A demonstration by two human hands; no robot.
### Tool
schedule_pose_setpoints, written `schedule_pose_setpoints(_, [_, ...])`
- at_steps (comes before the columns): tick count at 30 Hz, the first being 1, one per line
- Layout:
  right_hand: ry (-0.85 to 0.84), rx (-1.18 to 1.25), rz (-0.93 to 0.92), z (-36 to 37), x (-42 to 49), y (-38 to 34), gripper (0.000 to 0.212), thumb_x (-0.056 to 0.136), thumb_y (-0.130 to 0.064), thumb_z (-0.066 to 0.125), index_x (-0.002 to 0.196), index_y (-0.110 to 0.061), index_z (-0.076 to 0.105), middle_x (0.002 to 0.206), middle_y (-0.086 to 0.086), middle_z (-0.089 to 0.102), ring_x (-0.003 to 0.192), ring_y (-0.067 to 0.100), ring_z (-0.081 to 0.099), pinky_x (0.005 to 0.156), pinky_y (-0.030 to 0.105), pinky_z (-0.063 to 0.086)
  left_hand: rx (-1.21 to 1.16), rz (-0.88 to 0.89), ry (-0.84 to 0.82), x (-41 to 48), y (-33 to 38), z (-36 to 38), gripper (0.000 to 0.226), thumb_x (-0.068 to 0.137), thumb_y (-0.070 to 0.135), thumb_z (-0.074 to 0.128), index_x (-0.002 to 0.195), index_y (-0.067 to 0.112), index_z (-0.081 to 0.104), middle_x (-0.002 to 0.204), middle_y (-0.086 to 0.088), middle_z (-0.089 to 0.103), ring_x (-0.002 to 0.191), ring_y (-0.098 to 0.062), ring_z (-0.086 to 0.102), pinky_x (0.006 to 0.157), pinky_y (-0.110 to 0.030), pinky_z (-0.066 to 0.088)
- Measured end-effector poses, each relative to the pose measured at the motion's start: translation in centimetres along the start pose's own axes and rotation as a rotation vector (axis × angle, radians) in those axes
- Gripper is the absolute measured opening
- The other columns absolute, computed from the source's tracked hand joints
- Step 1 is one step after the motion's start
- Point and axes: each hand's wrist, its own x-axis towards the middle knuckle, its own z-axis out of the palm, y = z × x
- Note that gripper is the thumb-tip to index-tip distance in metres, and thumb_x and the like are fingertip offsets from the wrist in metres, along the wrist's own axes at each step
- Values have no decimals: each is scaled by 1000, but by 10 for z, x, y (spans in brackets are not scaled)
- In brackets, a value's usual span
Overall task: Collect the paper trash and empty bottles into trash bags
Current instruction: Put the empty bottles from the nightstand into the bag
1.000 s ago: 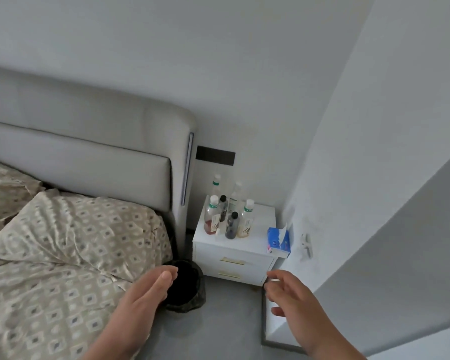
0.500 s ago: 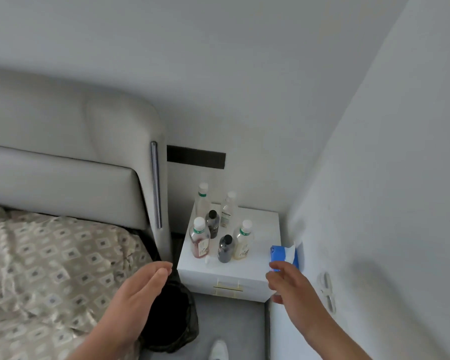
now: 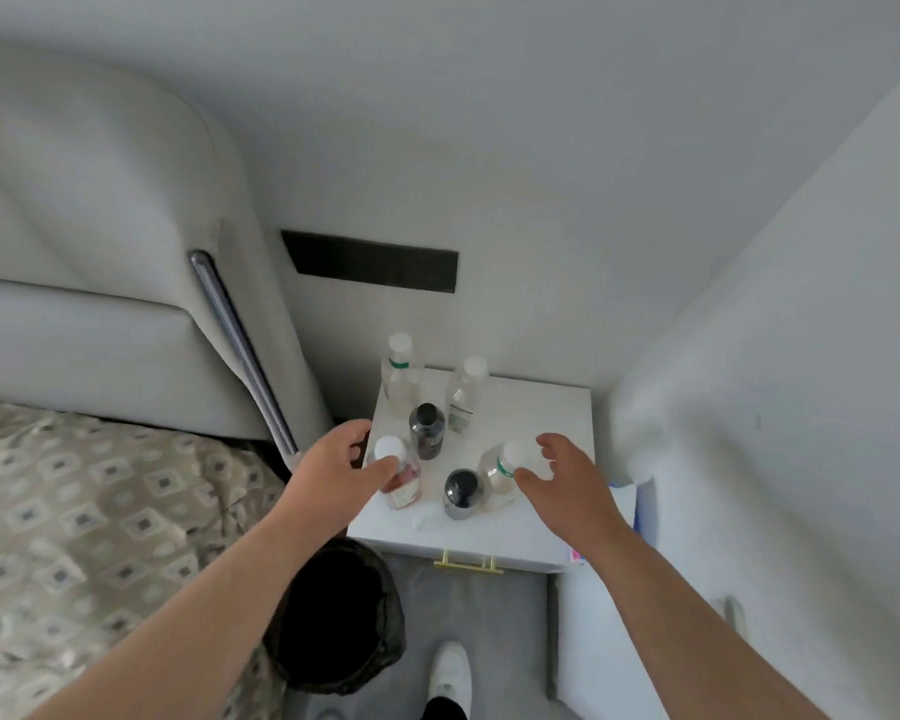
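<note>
Newly advanced, left hand (image 3: 336, 472) and right hand (image 3: 567, 485), both released, flank the bottles (image 3: 427, 433).

Left hand (image 3: 333, 475) and right hand (image 3: 567, 485) stretch forward side by side, palms down, fingers spread and loosely curved, gripping nothing.

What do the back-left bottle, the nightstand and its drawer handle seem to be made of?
Back-left bottle: probably clear plastic, as the surface behind shows through it; the white cap looks like matte plastic. Nightstand: smooth white top, perhaps painted or laminated board; the look leaves it open. Drawer handle: seemingly brass-coloured metal, by its golden sheen.
</note>
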Motion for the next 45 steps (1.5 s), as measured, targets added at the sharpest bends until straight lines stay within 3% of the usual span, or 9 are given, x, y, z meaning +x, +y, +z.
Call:
schedule_pose_setpoints(3, [-24, -119, -36, 18, 20, 11, 56, 89, -29, 60, 141, -20, 40, 141, 1, 45, 131, 20, 42, 102, 30, 35, 76, -21, -23, 29, -15, 16, 57, 81, 25, 72, 132, 21, 47, 92, 32, 45, 88, 13, 48, 71, -6, 35])
schedule_pose_setpoints(7, [243, -158, -246, 34, 25, 18, 39, 86, -21, 60, 124, -12, 55, 128, 4, 53, 120, 24, 47, 99, 32, 40, 264, -41, -58, 58, -38, 33, 78, 77, 46, 70, 143, 25, 36, 143, 6, 43, 126, -15, 45, 98, -26, 39])
schedule_pose_setpoints(11, [479, -57, -458, 55, 14, 20, 30, 79, -26, 53, 103, -10, 63, 110, 3, 60, 101, 18, 49, 90, 18, 37, 354, -14, -49, 72, -49, 50, 52, 83, 39, 66, 130, 25, 50, 135, 6, 48, 113, -17, 52, 84, -26, 41])
schedule_pose_setpoints(14, [494, -13, -360, 63, 18, 32, 32, 79, -27, 55, 106, -12, 61, 113, 2, 58, 107, 19, 51, 94, 33, 44, 404, 4, -53, 79, -50, 54, 43, 85, 28, 63, 127, 21, 52, 129, 2, 50, 106, -20, 54, 80, -29, 44])
schedule_pose_setpoints(23, [216, -120, -97, 61, 53, 45, 66, 87, -29, 65, 144, -11, 37, 147, 6, 42, 137, 23, 37, 112, 36, 31, 356, 49, 23, 64, -51, 42, 27, 85, 10, 58, 109, 21, 62, 108, 8, 51, 92, -15, 48, 76, -27, 37])
schedule_pose_setpoints(30, [232, -116, -61, 59, 61, 43, 32, 85, -31, 66, 114, -19, 60, 108, -3, 66, 100, 20, 59, 78, 27, 42, 278, 62, 232, 18, -62, 9, 39, 80, 19, 67, 116, 29, 61, 105, 16, 56, 96, -16, 56, 79, -30, 43])
schedule_pose_setpoints(36, [368, 89, -100, 18, 31, 11, 33, 79, -28, 75, 110, -25, 64, 102, -10, 67, 95, 15, 61, 76, 22, 43, -46, -12, 364, -22, -77, -26, 43, 68, 12, 79, 102, 33, 63, 92, 13, 66, 88, -7, 62, 71, -21, 43])
schedule_pose_setpoints(40, [409, 298, -220, -1, -19, -41, 35, 77, -21, 79, 109, -23, 64, 100, -13, 68, 88, -5, 65, 72, 3, 45, -215, -40, 426, -44, -90, -58, 42, 70, 7, 79, 93, 39, 64, 84, 12, 69, 72, -8, 68, 62, -11, 49])
schedule_pose_setpoints(45, [251, 394, -370, 27, -69, -89, 36, 72, -10, 81, 102, -25, 69, 90, -19, 73, 83, -7, 67, 71, 3, 46, -279, -23, 450, -67, -122, -92, 53, 66, 5, 82, 87, 47, 60, 90, 10, 70, 72, -1, 68, 71, -30, 56])
